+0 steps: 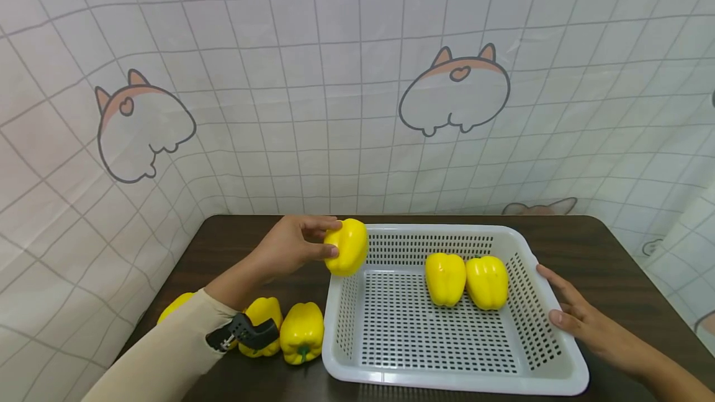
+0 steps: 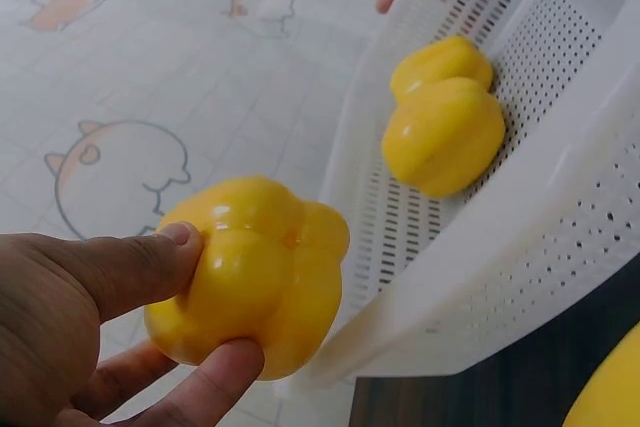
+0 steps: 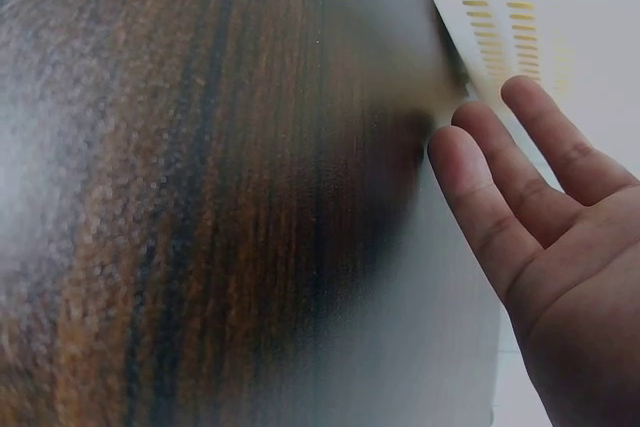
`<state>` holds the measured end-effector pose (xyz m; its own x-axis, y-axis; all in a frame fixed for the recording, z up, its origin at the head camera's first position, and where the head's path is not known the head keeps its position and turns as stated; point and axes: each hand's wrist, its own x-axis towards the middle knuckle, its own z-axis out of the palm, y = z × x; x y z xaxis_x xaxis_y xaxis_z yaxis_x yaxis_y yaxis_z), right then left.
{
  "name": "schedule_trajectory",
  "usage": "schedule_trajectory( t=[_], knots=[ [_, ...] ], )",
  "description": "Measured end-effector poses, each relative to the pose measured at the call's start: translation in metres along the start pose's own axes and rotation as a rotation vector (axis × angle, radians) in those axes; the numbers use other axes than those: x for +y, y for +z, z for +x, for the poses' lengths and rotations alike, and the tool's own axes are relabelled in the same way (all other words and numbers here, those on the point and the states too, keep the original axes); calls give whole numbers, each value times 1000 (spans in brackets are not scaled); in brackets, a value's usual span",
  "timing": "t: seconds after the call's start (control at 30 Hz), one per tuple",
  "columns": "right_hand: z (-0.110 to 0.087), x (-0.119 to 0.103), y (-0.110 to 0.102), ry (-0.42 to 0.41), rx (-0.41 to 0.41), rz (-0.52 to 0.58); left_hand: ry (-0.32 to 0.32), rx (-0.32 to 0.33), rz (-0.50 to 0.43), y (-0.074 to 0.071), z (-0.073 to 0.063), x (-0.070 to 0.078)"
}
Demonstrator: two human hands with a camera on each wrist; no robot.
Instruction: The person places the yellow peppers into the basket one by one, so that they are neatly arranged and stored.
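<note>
Where the dark wood-grain tabletop (image 1: 594, 253) came nearest us, at least three yellow bell peppers (image 1: 302, 332) lay at the left, just outside the white perforated plastic basket (image 1: 436, 379), some partly behind the tan sleeve (image 1: 167, 346) and black wristband (image 1: 242, 332). At the basket's right side we saw the right hand (image 1: 583, 321) against the rim, its fingers apart and nearly straight; we could not tell how firmly they pressed. Inside, right of the middle, a pair of bell peppers (image 1: 445, 279) sat side by side, nearer the right hand than the left. Farther off, the left hand (image 1: 293, 244) pinched the held bell pepper (image 1: 347, 248) between thumb and fingers at the basket's far left corner. It lay right of the palm, its long axis roughly upright; we saw no stem. From that grip, the bare basket floor lay near and right. Beyond hung a grid-patterned sheet (image 1: 335, 110).
</note>
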<state>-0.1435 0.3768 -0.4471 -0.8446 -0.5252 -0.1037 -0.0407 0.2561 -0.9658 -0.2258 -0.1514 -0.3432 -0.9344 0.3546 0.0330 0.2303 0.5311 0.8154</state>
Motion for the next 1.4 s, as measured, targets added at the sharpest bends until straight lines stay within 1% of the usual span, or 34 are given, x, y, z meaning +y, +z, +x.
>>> schedule_trajectory(
  t=[0.2,0.3,0.4,0.53,0.8,1.03,1.4],
  knots=[
    [0,0,1,1,6,-4,9,-13,4,9,4,8],
    [1,1,1,10,10,-5,14,-23,-12,14,7,10],
    [1,1,0,13,8,-4,5,-24,-26,18,8,11],
    [1,1,1,17,7,-8,-9,-19,-20,25,11,14],
    [1,0,2,14,11,-4,-20,-12,-25,38,18,14],
    [2,1,2,17,14,-1,-38,-27,-36,48,24,17],
    [2,2,1,13,12,-3,-28,-49,-43,61,28,21]
  ],
)
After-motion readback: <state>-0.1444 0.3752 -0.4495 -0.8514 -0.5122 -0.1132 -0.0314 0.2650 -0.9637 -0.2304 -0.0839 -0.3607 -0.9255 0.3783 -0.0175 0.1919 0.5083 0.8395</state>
